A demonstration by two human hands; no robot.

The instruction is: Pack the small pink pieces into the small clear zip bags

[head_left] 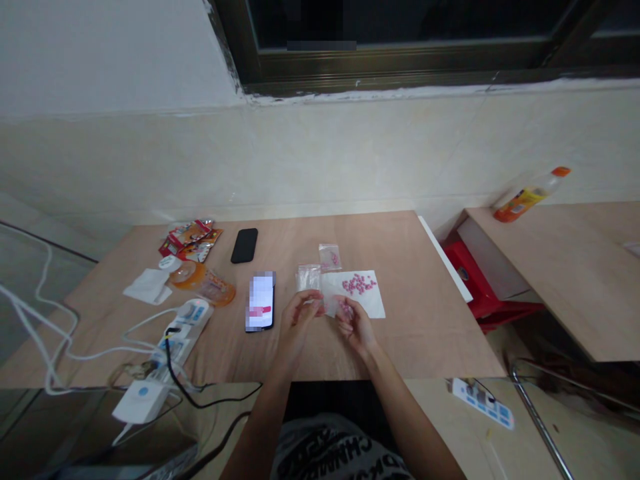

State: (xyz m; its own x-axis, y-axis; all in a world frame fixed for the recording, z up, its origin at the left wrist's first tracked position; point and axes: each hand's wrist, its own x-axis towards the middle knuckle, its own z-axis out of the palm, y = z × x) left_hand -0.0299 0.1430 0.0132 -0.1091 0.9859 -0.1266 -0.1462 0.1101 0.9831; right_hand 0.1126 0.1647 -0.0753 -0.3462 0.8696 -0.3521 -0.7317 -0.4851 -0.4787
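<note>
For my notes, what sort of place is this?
Probably a simple indoor workroom or home desk area: a wooden table under a window, with a power strip and a phone on it.

A plain domestic room, perhaps a bedroom or rented room: cream marble-look ceramic wall tiles [300,160] run below a dark metal-framed window [400,60], and a light wood-veneer desk [430,333] carries a black smartphone [245,245], foil snack packets [190,241] and a white multi-socket power strip [185,333]. A red plastic stool [475,280] stands partly under a second wooden table [575,313] bearing an orange-capped plastic drink bottle [533,195].
</note>
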